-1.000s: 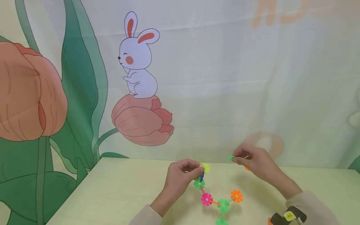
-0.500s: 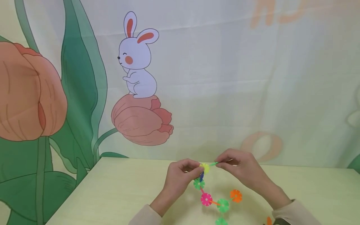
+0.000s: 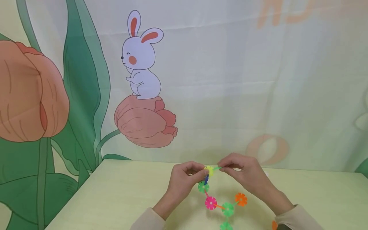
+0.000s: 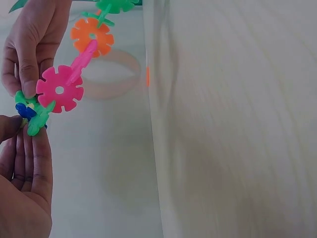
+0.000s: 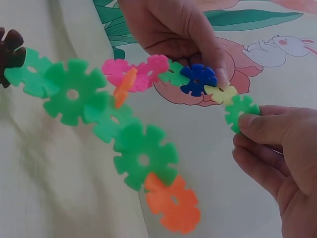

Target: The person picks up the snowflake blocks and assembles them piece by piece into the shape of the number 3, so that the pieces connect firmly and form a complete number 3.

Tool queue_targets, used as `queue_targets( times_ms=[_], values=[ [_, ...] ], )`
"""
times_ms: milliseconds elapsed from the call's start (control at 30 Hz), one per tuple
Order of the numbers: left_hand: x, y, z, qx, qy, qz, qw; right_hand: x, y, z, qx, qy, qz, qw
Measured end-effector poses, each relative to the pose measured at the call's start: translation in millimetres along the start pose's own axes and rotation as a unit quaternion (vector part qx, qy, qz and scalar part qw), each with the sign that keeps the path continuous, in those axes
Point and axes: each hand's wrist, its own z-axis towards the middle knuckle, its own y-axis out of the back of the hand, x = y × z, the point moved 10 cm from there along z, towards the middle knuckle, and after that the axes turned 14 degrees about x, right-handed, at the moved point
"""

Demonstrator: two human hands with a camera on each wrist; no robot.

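The left hand (image 3: 184, 179) pinches the snowflake-piece chain (image 3: 211, 202) at its yellow piece (image 3: 209, 170). The right hand (image 3: 244, 171) pinches a green piece (image 5: 240, 111) against it, above the surface (image 3: 120, 191).

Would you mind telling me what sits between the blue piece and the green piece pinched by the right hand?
A yellow piece joins the blue piece to the green piece, clearest in the right wrist view.
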Motion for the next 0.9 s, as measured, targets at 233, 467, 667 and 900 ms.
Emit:
queue_targets(
  times_ms=[233,467,667,900],
  values=[
    [0.0,-0.6,-0.2,0.001,-0.003,-0.013,0.9999,4.7,-1.1,-0.1,-0.029,0.043,-0.007,0.999],
    [-0.7,-0.9,-0.2,0.006,-0.003,-0.02,0.9998,2.9,-3.1,-2.5,-0.045,0.032,-0.011,0.998],
    [-3.7,-2.8,0.8,0.015,-0.01,-0.023,0.9996,4.7,-3.6,-2.2,-0.058,0.027,-0.012,0.998],
    [-4.4,-3.2,-0.6,0.017,-0.004,-0.017,0.9997,6.1,-4.5,-3.8,-0.066,0.022,-0.02,0.997]
  ],
)
